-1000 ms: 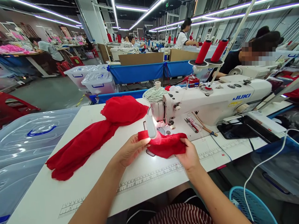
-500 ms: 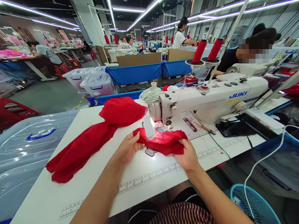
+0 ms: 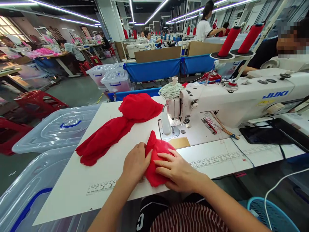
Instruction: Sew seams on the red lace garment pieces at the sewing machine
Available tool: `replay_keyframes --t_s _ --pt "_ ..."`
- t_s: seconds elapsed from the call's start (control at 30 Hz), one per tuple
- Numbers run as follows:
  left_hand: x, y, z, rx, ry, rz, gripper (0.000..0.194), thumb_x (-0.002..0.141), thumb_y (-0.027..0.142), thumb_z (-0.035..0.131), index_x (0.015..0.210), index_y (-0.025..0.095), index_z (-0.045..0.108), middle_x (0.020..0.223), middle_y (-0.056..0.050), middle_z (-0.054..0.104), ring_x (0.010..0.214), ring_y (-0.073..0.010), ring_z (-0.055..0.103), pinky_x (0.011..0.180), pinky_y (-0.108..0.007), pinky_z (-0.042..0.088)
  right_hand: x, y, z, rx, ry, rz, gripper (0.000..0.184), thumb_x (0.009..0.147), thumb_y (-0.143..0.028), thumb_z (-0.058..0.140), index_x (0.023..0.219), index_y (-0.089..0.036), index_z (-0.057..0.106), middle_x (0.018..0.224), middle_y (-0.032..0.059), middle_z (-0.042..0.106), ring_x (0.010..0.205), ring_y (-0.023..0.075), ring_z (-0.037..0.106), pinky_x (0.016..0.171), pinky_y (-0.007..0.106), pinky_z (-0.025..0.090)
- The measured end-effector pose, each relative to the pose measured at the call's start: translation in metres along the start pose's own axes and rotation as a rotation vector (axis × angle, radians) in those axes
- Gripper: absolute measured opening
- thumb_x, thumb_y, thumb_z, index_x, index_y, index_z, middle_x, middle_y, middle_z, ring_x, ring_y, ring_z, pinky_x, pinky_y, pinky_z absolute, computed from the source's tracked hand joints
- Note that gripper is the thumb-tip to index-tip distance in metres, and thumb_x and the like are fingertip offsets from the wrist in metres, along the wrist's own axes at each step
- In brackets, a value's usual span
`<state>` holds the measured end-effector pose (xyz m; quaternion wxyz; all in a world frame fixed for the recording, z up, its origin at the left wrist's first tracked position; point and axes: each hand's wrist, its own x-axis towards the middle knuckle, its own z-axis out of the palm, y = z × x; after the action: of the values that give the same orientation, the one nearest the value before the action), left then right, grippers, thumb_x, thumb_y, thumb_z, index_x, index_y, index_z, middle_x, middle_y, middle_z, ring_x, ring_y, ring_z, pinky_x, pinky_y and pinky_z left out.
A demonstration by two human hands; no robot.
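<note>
Taking the cloth between the hands as the centre of my clock, twelve pointing away from the wearer, I have a small, crumpled red fabric piece (image 3: 154, 176) lying near the front edge of the flat white worktable (image 3: 65, 196), over its printed black ruler scale (image 3: 101, 187). The left hand (image 3: 135, 162) is at nine o'clock, fingers bent at the cloth's edge; I cannot tell from here whether it pinches. The right hand (image 3: 177, 169), at three, rests on top with fingers spread and fairly straight, not closed round anything.

The lit metal needle plate (image 3: 176, 131) of the white sewing machine (image 3: 229, 100) is at one o'clock, well apart from the cloth, so I judge no stitching is under way. Folds and fingers hide any seams, so how much is sewn and how much is left I cannot say. At ten to eleven o'clock a larger, gathered red fabric bundle (image 3: 141, 108) lies untouched, finished or waiting, I cannot tell which. The red-handled metal snips (image 3: 210, 127) sit unused at two.
</note>
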<state>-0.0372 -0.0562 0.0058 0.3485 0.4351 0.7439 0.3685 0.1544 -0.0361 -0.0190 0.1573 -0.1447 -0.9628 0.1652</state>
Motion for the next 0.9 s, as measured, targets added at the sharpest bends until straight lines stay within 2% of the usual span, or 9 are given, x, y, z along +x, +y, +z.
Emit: replay_keyframes --t_s 0.1,0.2,0.3,0.4,0.53,0.6,0.73,0.8,0.9 --pt "0.003 0.002 0.007 -0.25 -0.103 -0.054 0.013 0.078 0.029 0.053 0.069 0.02 0.054 0.081 -0.009 0.068 0.1 -0.0305 0.062 0.083 -0.041 0.05 -0.015 -0.008 -0.007 0.034 0.034 0.095 0.03 0.086 -0.04 0.058 0.109 -0.021 0.062 0.128 0.0075 0.06 0.127 0.0302 0.043 0.105 0.053 0.031" --pt "0.002 0.008 0.016 -0.66 -0.301 -0.239 0.022 0.087 0.027 0.043 0.083 0.016 0.062 0.081 -0.009 0.071 0.086 -0.0236 0.068 0.08 -0.036 0.054 -0.031 -0.009 -0.011 0.2 0.149 0.242 0.033 0.088 -0.052 0.052 0.095 -0.022 0.066 0.118 0.0076 0.065 0.115 0.0271 0.055 0.098 0.048 0.041" --pt "-0.002 0.014 0.029 -1.131 -0.472 -0.473 0.025 0.091 0.03 0.045 0.094 0.015 0.064 0.083 -0.008 0.072 0.082 -0.0209 0.07 0.082 -0.034 0.055 -0.036 0.003 -0.009 0.462 0.461 0.512 0.034 0.095 -0.046 0.039 0.095 -0.022 0.063 0.11 0.0085 0.067 0.105 0.0208 0.061 0.09 0.038 0.048" --pt "-0.003 0.021 0.041 -1.195 -0.553 -0.514 0.024 0.091 0.031 0.048 0.099 0.015 0.064 0.084 -0.007 0.072 0.08 -0.0198 0.07 0.083 -0.032 0.055 -0.028 0.02 -0.005 0.699 0.733 0.764 0.047 0.09 -0.058 0.042 0.112 -0.02 0.056 0.119 0.0133 0.063 0.112 0.0249 0.058 0.094 0.041 0.046" --pt "0.004 0.032 0.051 -1.137 -0.64 -0.379 0.019 0.092 0.023 0.048 0.099 0.013 0.064 0.085 -0.008 0.072 0.079 -0.0183 0.07 0.083 -0.031 0.055 -0.013 0.029 -0.008 0.915 0.658 0.82 0.059 0.087 -0.066 0.036 0.115 -0.017 0.054 0.111 0.0134 0.067 0.099 0.025 0.065 0.084 0.037 0.052" --pt "0.01 0.035 0.053 -1.113 -0.614 -0.384 0.023 0.094 0.023 0.043 0.099 0.013 0.063 0.082 -0.007 0.071 0.076 -0.0171 0.069 0.082 -0.03 0.055 -0.009 0.028 -0.009 0.801 0.59 0.787 0.051 0.091 -0.059 0.036 0.113 -0.018 0.057 0.109 0.0107 0.067 0.095 0.0229 0.065 0.081 0.035 0.052" --pt "0.019 0.035 0.05 -1.096 -0.589 -0.471 0.032 0.097 0.031 0.036 0.106 0.013 0.061 0.083 -0.008 0.071 0.081 -0.0188 0.069 0.082 -0.031 0.055 -0.008 0.026 -0.004 0.355 0.493 0.742 0.032 0.092 -0.034 0.04 0.113 -0.019 0.059 0.103 0.0087 0.068 0.093 0.0222 0.064 0.081 0.035 0.05" --pt "0.022 0.033 0.045 -1.09 -0.578 -0.49 0.037 0.096 0.037 0.035 0.109 0.013 0.06 0.088 -0.009 0.072 0.086 -0.0207 0.069 0.083 -0.033 0.055 -0.009 0.026 0.0 0.213 0.49 0.724 0.03 0.089 -0.025 0.041 0.112 -0.017 0.059 0.097 0.0088 0.069 0.087 0.0217 0.065 0.078 0.035 0.051" --pt "0.023 0.026 0.036 -1.065 -0.549 -0.506 0.042 0.096 0.042 0.033 0.111 0.013 0.059 0.091 -0.01 0.072 0.091 -0.022 0.069 0.085 -0.035 0.053 -0.01 0.027 0.005 0.15 0.525 0.684 0.027 0.087 -0.02 0.042 0.108 -0.018 0.059 0.095 0.008 0.069 0.082 0.0199 0.065 0.074 0.033 0.053"
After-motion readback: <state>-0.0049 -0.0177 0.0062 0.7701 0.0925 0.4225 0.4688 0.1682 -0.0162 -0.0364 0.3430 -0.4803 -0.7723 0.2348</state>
